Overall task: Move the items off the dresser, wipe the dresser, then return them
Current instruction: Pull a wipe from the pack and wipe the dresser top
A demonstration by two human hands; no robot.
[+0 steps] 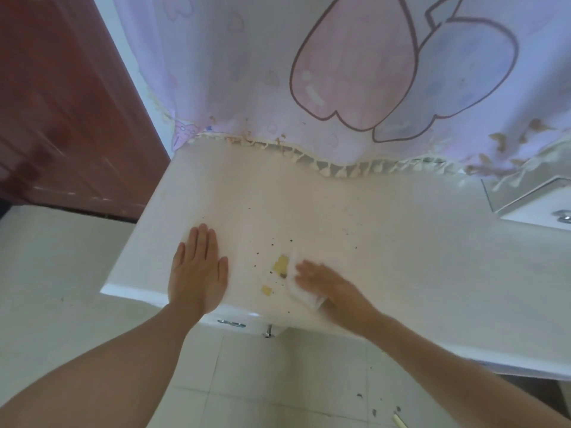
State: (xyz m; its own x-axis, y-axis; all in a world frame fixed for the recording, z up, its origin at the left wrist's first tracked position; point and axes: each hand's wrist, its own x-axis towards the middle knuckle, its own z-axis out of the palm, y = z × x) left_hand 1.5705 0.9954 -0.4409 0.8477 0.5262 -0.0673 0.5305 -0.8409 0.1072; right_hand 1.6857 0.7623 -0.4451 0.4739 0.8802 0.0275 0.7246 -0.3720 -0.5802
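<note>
The white dresser top (355, 217) fills the middle of the head view. My left hand (197, 270) lies flat on it near the front left corner, fingers straight. My right hand (327, 288) is blurred and presses a white wipe (296, 285) against the surface near the front edge. Just left of the wipe are yellowish patches (280, 263) and small dark specks (272, 245) on the top.
A pink and lilac patterned curtain (309, 72) with a fringed hem hangs over the dresser's back edge. A red-brown wooden door (61, 103) stands at the left. A mirror edge and a metal knob (562, 216) show at the right. Below, a drawer handle (231, 323) and tiled floor (278, 381) with dark debris.
</note>
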